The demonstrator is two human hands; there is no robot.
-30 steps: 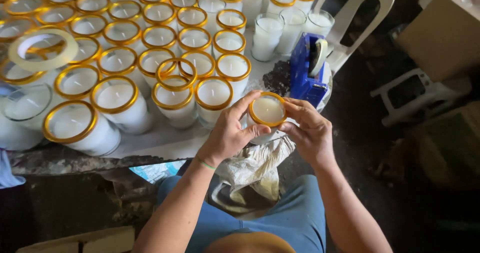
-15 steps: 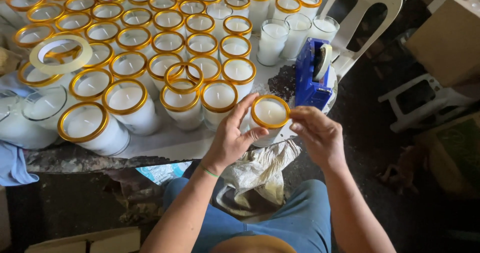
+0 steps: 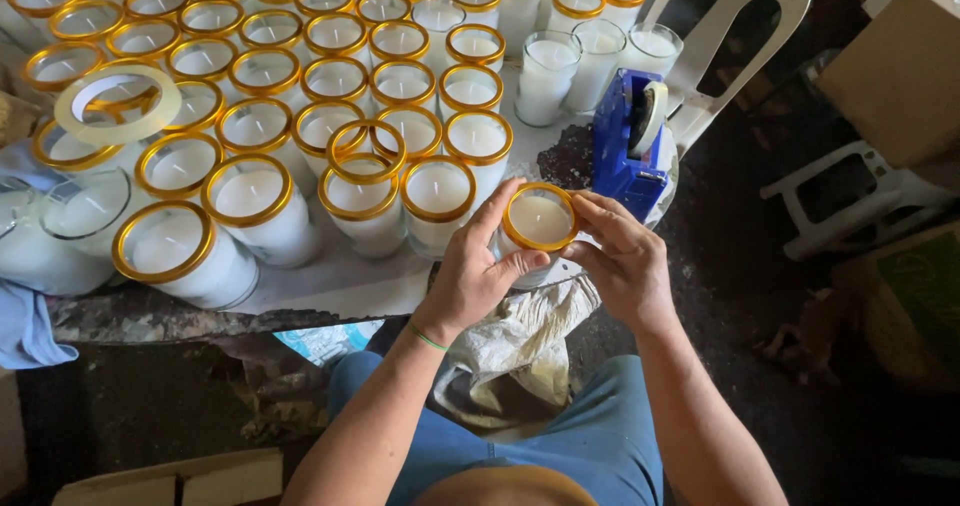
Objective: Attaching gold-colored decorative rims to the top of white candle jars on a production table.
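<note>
Item: gold-rimmed glass candle [image 3: 540, 220], upright, mouth toward you, which you clasped between your left hand [image 3: 478, 274] and right hand [image 3: 622, 256], fingers closed about its rim, left thumb beneath.

The candle jar [image 3: 538, 228] is clear, glossy glass with matt white wax and a shiny gold rim. The tape dispenser [image 3: 628, 146] is smooth blue plastic (slightly glossy).

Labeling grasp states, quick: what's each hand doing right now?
Left hand: closed around the candle glass, thumb near its gold rim.
Right hand: fingers on the same glass's rim and side, holding it.
</note>
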